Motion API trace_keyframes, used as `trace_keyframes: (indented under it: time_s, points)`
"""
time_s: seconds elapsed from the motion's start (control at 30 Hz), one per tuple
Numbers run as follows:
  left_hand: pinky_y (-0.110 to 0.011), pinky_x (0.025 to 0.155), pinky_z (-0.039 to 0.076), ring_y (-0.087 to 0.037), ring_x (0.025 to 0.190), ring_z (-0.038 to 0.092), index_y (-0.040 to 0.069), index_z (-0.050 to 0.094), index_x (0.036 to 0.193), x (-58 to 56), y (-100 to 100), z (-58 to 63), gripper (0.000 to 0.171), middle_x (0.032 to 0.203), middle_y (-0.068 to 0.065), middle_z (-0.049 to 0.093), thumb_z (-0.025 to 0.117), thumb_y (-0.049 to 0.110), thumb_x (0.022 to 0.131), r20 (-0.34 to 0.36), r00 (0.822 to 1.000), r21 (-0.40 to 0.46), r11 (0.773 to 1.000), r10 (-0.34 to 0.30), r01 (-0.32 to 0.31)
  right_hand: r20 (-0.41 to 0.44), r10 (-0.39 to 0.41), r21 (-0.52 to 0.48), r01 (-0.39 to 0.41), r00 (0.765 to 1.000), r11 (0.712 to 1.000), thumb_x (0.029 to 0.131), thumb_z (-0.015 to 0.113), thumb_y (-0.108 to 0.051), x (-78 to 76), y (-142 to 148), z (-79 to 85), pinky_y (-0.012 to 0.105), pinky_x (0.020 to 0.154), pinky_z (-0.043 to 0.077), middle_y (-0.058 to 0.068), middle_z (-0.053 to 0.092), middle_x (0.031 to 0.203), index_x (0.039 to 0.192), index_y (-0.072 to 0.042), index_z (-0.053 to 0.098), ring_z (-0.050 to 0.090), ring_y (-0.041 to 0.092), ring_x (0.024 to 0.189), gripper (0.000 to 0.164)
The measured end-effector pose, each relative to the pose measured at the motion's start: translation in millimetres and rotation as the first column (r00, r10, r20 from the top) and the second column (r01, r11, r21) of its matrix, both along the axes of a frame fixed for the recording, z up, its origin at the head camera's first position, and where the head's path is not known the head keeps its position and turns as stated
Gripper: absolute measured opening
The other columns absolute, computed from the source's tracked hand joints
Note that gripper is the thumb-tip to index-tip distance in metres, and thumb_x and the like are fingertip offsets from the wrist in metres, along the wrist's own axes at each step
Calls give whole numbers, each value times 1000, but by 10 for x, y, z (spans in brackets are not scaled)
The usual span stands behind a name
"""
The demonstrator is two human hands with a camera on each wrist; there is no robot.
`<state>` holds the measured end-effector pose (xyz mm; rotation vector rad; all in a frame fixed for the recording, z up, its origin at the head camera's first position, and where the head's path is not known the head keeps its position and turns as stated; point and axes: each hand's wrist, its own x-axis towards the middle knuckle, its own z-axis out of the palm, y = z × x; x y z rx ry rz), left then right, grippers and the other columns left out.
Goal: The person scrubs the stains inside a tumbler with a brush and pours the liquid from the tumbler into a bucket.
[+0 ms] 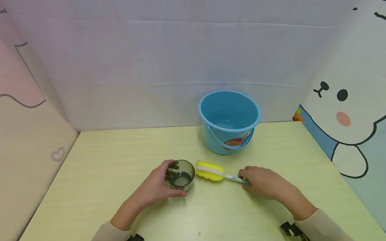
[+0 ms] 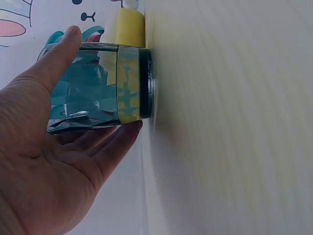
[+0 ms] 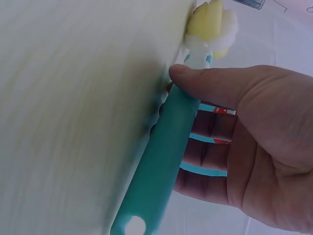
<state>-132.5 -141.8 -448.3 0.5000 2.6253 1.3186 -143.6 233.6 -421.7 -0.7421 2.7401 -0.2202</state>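
Note:
On the table at centre, a tinted faceted glass cup [image 1: 182, 180] stands upright. From its left side my left hand [image 1: 155, 187] grips it, thumb on the near side and fingers round the far side. The left wrist view shows the cup [image 2: 88, 88] with its base at the tabletop. Just right of the cup lies a bottle brush with a yellow and white sponge head [image 1: 210, 170]. My right hand [image 1: 265, 181] holds its handle between thumb and fingers. That handle [image 3: 159, 156] is thick and green with a hole in its end, close over the table.
A light blue bucket [image 1: 213, 138] with its handle hanging at the front stands behind the brush, near the back wall [image 1: 137, 65]. The pale wooden table [image 1: 198, 215] has printed cloth walls on its left and right.

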Motion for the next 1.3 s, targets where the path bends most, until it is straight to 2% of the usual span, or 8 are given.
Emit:
trace_keyframes:
  time_s: [0.17,0.43,0.57,0.8,1.03,1.3]
  points:
    - [-49,107,50,-27,125,62,6,47,150,3,-1,-4,98,142,-8,61,101,35,73,0,1000,15,1000,-10,10,-39,7,-4,-7,999,1000,97,78,-11,9,9,16,34,67,51,-7,58,89,102,-13,69,52,10,75,10]
    - [-48,106,50,-25,125,62,7,47,150,8,3,-9,98,142,-7,61,100,37,74,-4,1000,13,1000,-11,11,-193,36,12,-34,981,999,100,74,-7,1,57,37,39,72,57,0,63,95,109,-8,68,63,20,86,12]
    - [-48,106,50,-25,124,62,6,47,151,10,7,-12,99,143,-7,61,100,38,74,-2,1000,13,1000,-9,9,-215,17,-12,-20,977,1000,101,72,-7,1,67,58,40,72,58,1,64,93,112,-8,67,64,20,85,12]
    - [-47,105,51,-24,124,62,7,47,151,11,11,-16,99,143,-6,61,100,40,74,7,1000,22,1000,-8,8,-287,-1,-66,-19,958,998,98,77,-7,1,88,118,38,69,57,0,65,93,114,-8,69,62,19,81,18]
    - [-48,106,50,-25,124,62,7,47,150,14,21,-1,97,143,-7,61,100,35,74,10,1000,35,999,-5,5,-356,-5,-74,-22,934,997,94,81,-6,-5,136,216,35,62,51,-3,64,90,111,-11,70,60,17,77,20]
    - [-47,106,51,-24,124,62,7,48,150,4,19,-5,97,143,-7,61,100,37,74,3,1000,36,999,-5,5,-404,-6,-78,-27,915,997,95,81,-8,11,167,370,29,59,46,-3,61,86,110,-10,69,55,13,72,20]
